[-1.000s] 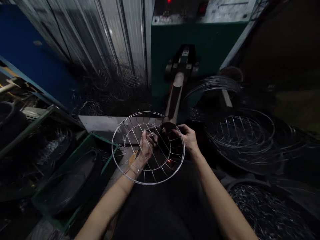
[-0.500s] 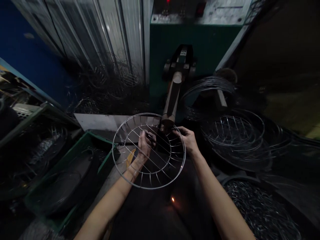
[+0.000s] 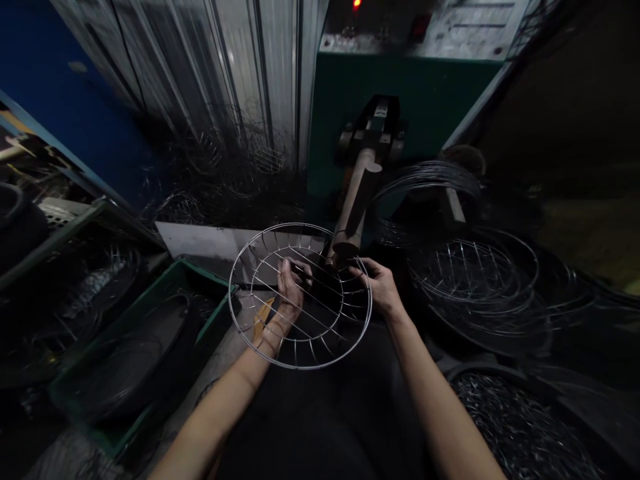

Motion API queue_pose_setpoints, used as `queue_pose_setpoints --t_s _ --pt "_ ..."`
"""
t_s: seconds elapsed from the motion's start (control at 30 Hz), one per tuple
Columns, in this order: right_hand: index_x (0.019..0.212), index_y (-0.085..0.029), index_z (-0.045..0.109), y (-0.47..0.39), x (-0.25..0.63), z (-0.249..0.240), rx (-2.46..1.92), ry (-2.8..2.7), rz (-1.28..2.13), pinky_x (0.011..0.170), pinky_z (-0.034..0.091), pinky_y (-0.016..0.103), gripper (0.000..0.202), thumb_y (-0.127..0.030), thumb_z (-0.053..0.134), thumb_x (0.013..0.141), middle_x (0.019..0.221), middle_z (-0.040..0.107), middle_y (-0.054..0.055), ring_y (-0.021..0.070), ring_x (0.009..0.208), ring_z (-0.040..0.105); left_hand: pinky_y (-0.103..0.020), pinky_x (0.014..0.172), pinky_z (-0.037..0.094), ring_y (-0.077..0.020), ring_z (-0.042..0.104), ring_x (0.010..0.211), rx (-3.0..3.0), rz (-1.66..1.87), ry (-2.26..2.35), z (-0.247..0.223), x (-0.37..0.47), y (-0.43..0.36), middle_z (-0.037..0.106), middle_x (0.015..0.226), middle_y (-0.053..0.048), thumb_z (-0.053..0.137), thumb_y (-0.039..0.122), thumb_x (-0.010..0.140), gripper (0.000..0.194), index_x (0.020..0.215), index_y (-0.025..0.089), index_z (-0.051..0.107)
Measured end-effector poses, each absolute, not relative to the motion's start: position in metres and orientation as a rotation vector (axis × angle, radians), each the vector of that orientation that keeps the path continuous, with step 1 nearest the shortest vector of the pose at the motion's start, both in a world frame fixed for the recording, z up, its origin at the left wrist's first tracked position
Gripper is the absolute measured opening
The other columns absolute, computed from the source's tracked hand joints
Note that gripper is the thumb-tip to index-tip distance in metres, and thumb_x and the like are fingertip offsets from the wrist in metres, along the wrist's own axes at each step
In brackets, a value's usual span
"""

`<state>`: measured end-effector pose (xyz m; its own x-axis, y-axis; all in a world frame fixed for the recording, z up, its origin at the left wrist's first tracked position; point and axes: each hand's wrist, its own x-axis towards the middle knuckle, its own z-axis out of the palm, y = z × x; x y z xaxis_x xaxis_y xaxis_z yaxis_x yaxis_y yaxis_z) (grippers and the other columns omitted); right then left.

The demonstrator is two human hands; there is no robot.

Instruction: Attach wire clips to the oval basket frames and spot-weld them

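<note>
A round wire rack (image 3: 313,307) lies at the centre of the frame, face towards the camera, and the relation that matters is between its upper right edge and the blunt lower end of a metal arm (image 3: 356,200) that slants down from a green machine (image 3: 385,80). That end sits just beyond the rim, beside the right hand (image 3: 377,285); whether metal and wire touch there cannot be told. Being round, the rack has no long axis, though its straight cross wires slope from upper left to lower right

The right hand is the nearer of the two to the arm's end. Its grip looks closed, with bent fingers on the rack's rim at the upper right, so that most of the rack extends left and down in the frame from this grip. The left hand (image 3: 291,287) shows through the wires, left of the rack's middle, with the rack around it in the frame; its fingers curl inward, but the dark hides whether they have hold of a wire or something else. Right of the right hand, more wire rings (image 3: 475,273) lie in a pile, well apart from the held rack
</note>
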<state>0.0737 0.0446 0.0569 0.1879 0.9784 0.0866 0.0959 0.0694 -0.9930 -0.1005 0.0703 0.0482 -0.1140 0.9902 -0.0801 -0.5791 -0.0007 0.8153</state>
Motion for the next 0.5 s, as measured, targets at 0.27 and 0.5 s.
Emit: queue_pose_setpoints --t_s 0.27,0.5 --pt "0.073 -0.018 0.067 0.064 0.075 0.053 -1.327 -1.12 0.959 0.06 0.046 0.027 0.031 -0.045 0.074 0.059 0.067 0.065 0.0 0.0138 0.062 0.058 -0.017 0.04 0.037 -0.008 0.049 0.042 0.7 1.523 0.853 0.039 -0.098 0.075 0.058 0.057 0.001 0.042 0.043 0.086 0.029 0.072 0.018 0.048" --pt "0.089 -0.019 0.07 0.055 0.084 0.042 -1.326 -1.19 0.94 0.072 0.05 0.031 0.038 -0.047 0.071 0.064 0.085 0.07 0.004 0.0191 0.078 0.064 -0.018 0.048 0.044 -0.0075 0.054 0.051 0.649 1.284 0.65 0.032 -0.125 0.075 0.061 0.071 0.001 0.06 0.041 0.077 0.025 0.077 0.019 0.048"
